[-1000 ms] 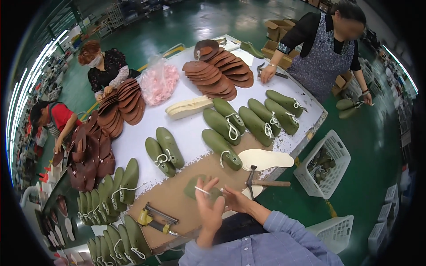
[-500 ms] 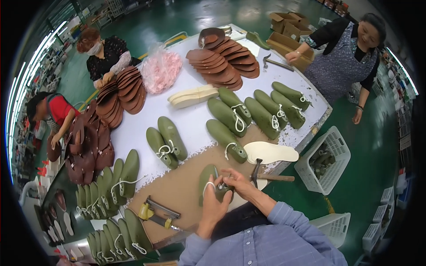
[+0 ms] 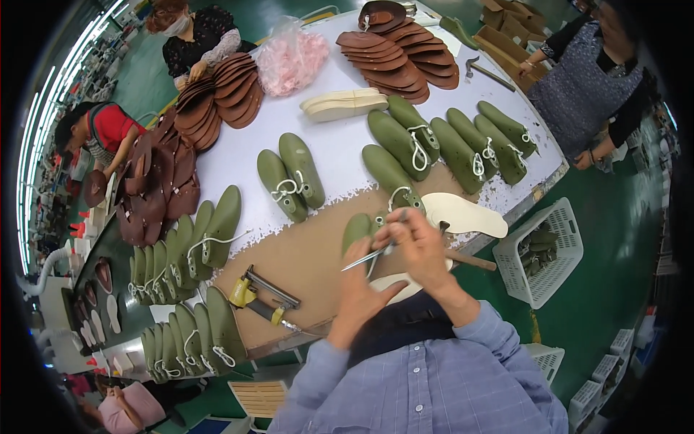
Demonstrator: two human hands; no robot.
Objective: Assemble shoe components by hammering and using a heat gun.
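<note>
Right of fingers [image 3: 413,233], basket [image 3: 555,278], lasts [image 3: 540,247] inside

A shoemaking workshop: green shoe lasts [image 3: 300,163] across the desk [image 3: 303,249], brown sole-shaped pieces [image 3: 383,65] stacked toward its far edge, a staple gun [image 3: 243,291] nearer its front edge.

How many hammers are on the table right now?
2. Near hammer: just right of the person's right hand, partly hidden, by the cream sole. Far hammer: along the table's far-right side. Others could be hidden.
</note>
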